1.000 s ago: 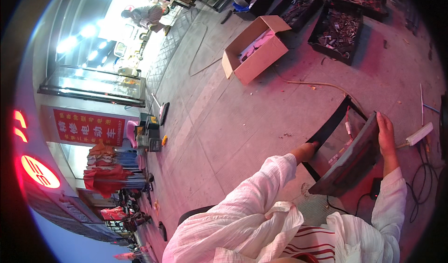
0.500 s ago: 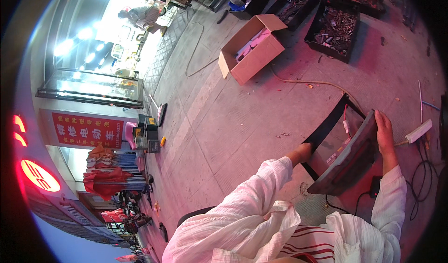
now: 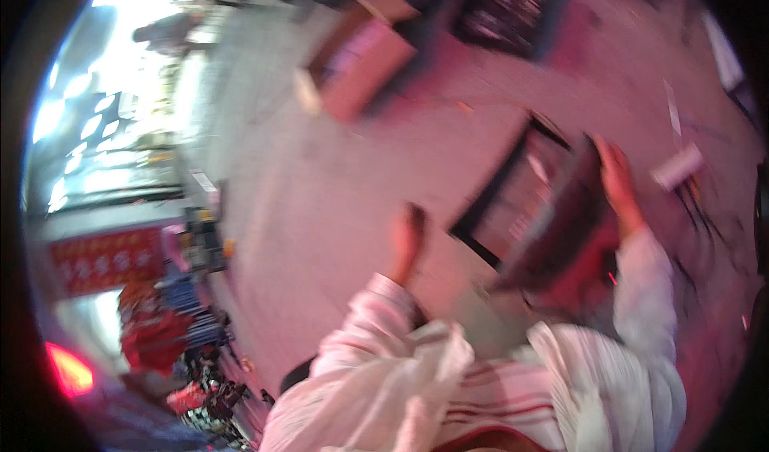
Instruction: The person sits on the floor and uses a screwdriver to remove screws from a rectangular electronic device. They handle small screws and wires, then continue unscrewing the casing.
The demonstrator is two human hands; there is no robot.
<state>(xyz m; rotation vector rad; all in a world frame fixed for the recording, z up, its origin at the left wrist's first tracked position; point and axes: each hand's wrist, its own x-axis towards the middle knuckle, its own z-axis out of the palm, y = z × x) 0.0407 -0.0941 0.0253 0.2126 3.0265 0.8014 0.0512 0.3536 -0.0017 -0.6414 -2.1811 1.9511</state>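
A black open-topped case (image 3: pixel 553 219) stands tilted on the pavement in front of me, its inside toward the left. My right hand (image 3: pixel 617 181) grips the top of its right wall, with the fingers over the edge. Inside lies a flat surface with pale printed marks (image 3: pixel 521 226), and a light connector (image 3: pixel 538 166) shows near its far end. My left hand (image 3: pixel 406 240) is off the case, over the pavement to its left. Motion smears its fingers, and a dark patch at its tip cannot be made out.
A cardboard box (image 3: pixel 364 71) stands open farther off at the left. Beyond it is a black tray (image 3: pixel 501 15) of small scrap. At the right lie a white power strip (image 3: pixel 678 166) and dark cables (image 3: pixel 697 207). A bright shopfront (image 3: pixel 104 123) lines the left side.
My left hand has let go of the case's left side and moved left, away from it. My right hand still holds the right wall. The whole view has shifted and blurred.
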